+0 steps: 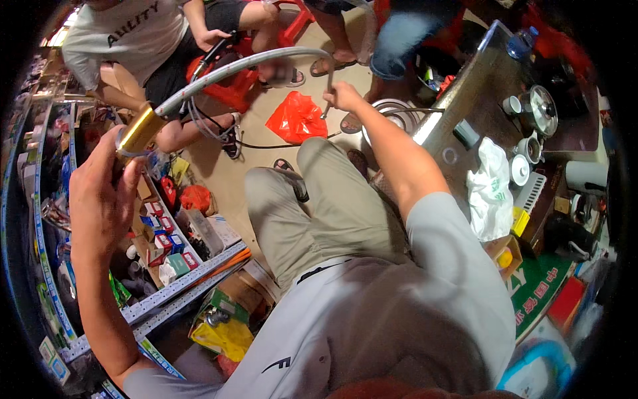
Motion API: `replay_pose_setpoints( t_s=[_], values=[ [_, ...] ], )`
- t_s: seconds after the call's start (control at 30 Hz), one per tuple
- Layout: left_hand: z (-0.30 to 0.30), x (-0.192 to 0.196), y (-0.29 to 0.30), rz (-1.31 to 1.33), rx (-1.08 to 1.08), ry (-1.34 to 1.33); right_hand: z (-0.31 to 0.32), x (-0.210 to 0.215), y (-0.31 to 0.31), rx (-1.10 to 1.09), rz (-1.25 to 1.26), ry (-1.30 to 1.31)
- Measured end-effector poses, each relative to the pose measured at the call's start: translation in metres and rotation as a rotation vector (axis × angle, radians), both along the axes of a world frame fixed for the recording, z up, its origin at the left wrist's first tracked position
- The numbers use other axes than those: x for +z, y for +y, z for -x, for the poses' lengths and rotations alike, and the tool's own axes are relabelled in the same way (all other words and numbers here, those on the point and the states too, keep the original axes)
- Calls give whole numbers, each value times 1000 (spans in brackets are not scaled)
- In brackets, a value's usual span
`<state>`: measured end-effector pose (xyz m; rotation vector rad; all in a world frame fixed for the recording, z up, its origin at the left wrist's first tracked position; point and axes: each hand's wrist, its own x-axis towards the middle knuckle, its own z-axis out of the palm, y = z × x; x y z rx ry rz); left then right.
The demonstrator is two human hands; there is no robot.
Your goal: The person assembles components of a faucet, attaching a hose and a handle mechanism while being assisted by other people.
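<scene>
My left hand [106, 189] is raised at the left, its fingers wrapped round a shiny gold-coloured metal cylinder [141, 130]. Out of the cylinder's upper end runs a grey braided hose [249, 61] that arcs over to the right. At its far end the line bends down into a thin grey metal-looking tube [330, 80]. My right hand [343, 98], arm stretched forward, is closed round this tube near its lower tip. Below the tip lies a red plastic bag [296, 118] on the floor.
Across from me a seated person's hand [214, 38] holds a black handle with a cable. Shelves with small boxes [163, 239] stand at my left. A table [432, 126] at the right bears a pot [539, 110], cups and a white plastic bag [490, 189]. A black cable [279, 145] crosses the floor.
</scene>
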<state>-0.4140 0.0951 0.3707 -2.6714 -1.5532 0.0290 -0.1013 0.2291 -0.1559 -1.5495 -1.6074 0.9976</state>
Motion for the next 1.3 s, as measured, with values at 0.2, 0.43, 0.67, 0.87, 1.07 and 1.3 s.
replay_pose_setpoints(
  t_s=[0.2, 0.43, 0.67, 0.87, 1.07, 1.3],
  values=[
    [5, -6, 11, -22, -41, 6, 7, 4, -8, -63, 127, 51],
    [4, -11, 18, -58, -66, 26, 9, -2, -17, -87, 100, 20],
    [16, -17, 24, -45, -24, 45, 9, 9, -33, -75, 256, 71],
    [38, -31, 40, -77, -56, -73, 20, 46, -67, -57, 109, 21],
    [60, -31, 43, -85, 44, -8, -141, 190, -200, 346, -175, -12],
    [62, -39, 59, -61, -16, -79, -246, 228, -323, -653, 312, -147]
  ],
)
